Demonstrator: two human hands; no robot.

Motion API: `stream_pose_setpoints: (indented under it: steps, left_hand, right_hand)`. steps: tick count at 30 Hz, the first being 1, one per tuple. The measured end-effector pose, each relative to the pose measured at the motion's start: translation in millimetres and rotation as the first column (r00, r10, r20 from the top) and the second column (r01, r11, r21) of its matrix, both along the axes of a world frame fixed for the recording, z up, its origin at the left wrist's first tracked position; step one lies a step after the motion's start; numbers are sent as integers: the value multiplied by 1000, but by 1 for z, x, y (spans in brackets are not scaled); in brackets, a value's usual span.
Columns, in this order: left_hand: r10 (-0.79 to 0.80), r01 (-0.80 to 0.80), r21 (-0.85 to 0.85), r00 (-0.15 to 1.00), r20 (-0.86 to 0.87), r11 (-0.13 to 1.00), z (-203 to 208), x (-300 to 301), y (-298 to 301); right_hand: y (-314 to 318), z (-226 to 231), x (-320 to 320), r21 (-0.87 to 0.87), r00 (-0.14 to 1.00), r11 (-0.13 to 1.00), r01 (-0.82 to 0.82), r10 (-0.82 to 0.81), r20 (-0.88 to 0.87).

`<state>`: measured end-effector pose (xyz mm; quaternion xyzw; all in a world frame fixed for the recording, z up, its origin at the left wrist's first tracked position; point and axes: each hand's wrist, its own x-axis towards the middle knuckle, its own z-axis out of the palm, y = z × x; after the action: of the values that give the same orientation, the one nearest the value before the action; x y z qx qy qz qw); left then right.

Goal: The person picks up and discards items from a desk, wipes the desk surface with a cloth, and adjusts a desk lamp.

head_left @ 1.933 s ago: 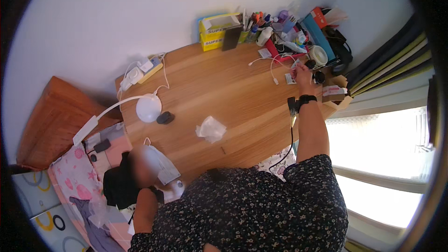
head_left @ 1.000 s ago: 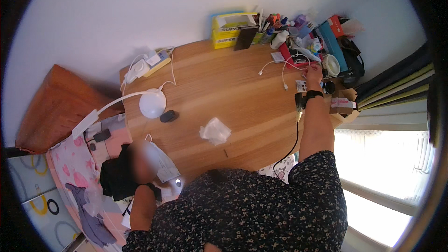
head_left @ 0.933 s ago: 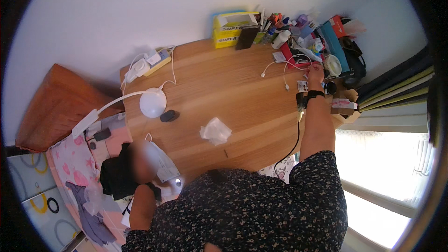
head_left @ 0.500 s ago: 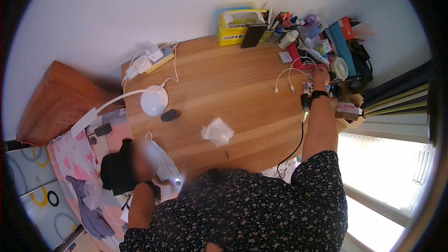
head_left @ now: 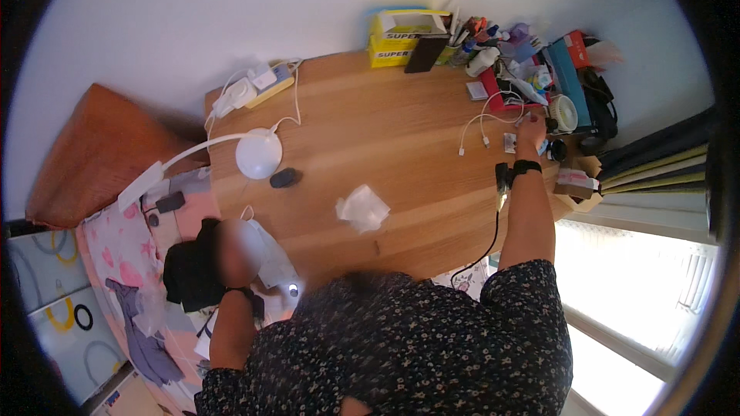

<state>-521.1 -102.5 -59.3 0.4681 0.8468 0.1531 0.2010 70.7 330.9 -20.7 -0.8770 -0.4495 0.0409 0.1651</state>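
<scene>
My right hand point(head_left: 530, 134) reaches to the far right of the wooden desk point(head_left: 347, 131), beside a red box point(head_left: 489, 83) full of small items. Its fingers look bent together next to a white cable point(head_left: 482, 115); whatever they hold is too small to make out. Close to that hand lie a small printed card point(head_left: 509, 143) and a round black-lidded jar point(head_left: 556, 150). At the lower left, my left hand point(head_left: 237, 253) is a blur beside a black cloth point(head_left: 185, 273) and a white bag-like thing point(head_left: 271, 258). Its fingers cannot be read.
A crumpled translucent plastic piece point(head_left: 362, 209) and a dark mouse-like object point(head_left: 284, 178) lie on the desk. A white lamp point(head_left: 259, 154) and a power strip point(head_left: 270, 91) stand left. Yellow boxes point(head_left: 389, 54) are at the back. A black cable point(head_left: 493, 239) hangs from my right wrist.
The whole view has shifted slightly. My right hand stays by the red box, with its fingers a little lower beside the cable. My left hand stays near the black cloth.
</scene>
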Motion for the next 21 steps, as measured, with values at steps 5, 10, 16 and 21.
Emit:
stream_pose_setpoints:
  steps: [5,10,16,21]
  left_hand:
    - [-49,49,28,999,-8,998,7,2,4]
    - [-93,94,51,995,-23,994,20,5,7]
    - [-131,133,67,991,-33,989,28,10,12]
    - [-141,143,80,990,-30,987,33,11,14]
  right_hand:
    - [-50,17,-76,213,729,745,-633,665,-160]
    - [-136,-5,-160,54,41,49,-997,990,-131]
    - [-200,-18,-224,29,-298,-309,-951,884,-361]
    - [-207,-11,-226,-43,-351,-397,-917,853,-387]
